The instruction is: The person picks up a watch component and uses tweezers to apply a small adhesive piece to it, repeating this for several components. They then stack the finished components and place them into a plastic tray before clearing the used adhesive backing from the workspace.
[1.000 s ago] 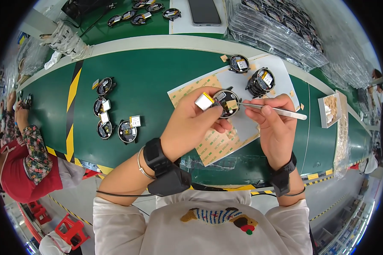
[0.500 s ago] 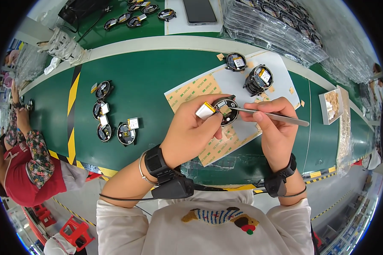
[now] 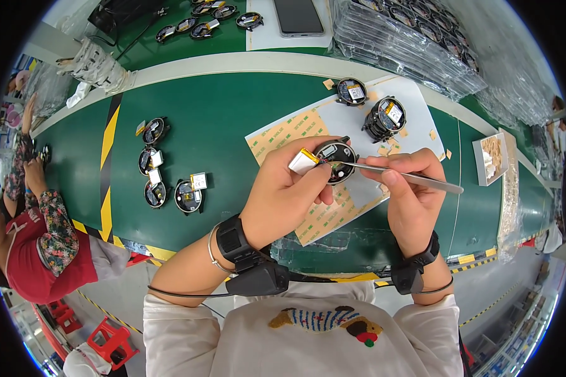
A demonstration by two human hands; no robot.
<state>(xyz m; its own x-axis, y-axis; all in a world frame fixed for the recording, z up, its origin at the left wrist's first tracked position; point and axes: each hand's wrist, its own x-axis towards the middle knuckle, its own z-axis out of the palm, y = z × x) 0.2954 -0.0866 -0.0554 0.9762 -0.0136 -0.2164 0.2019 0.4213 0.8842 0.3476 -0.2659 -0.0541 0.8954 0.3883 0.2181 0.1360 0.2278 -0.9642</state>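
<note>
My left hand [image 3: 283, 182] is closed around a round black open watch case [image 3: 344, 171], with its inside facing up. A silver battery with a yellow end [image 3: 303, 161] hangs out at the case's left side, against my thumb and fingers. In my right hand [image 3: 415, 191] are metal tweezers [image 3: 431, 182], pinched between thumb and fingers. Their tips reach into the case, close to my left thumb. Beneath both hands lies a tan adhesive sheet [image 3: 286, 135] with green print, on a white sheet [image 3: 415, 103].
A stack of watch cases [image 3: 385, 119] and a single case [image 3: 351, 92] stand beyond my right hand. Several open cases [image 3: 188, 196] lie on the left. Farther back are a phone [image 3: 297, 17] and plastic trays [image 3: 409, 47]. A white box [image 3: 489, 158] sits right; a co-worker [image 3: 50, 245] is left.
The tweezer tips have moved left and slightly down inside the case, nearer my left thumb. A small tan piece seen inside the case before no longer shows there.
</note>
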